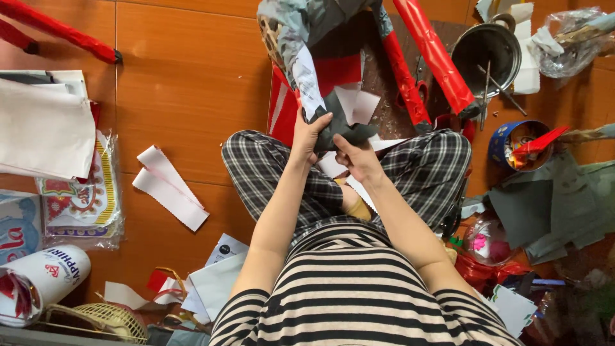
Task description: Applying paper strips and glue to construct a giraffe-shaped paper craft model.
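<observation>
At the bottom centre: a striped shirt [359, 288] filled the lower frame, with checked trousers [269, 173] on crossed legs just above it.
Left hand [309, 136]: it sat at centre frame, fingers closed around the lower edge of a grey paper piece [343, 125].
Right hand [359, 160]: just right of the left hand, its fingers pinched the same grey paper piece from below.
Grey paper piece: it rose from both hands toward the upper centre, with white and red paper folded into it.
Left of the knees: two white paper strips [170, 186] lay on the wooden floor [192, 70], well apart from the hands.
Lower left: a white paper roll [48, 279] lay near a woven basket [106, 320].
Right side: a blue tin [516, 144] held red scraps.
Upper right: a metal pot [487, 51] stood beside red paper rolls [435, 54].
</observation>
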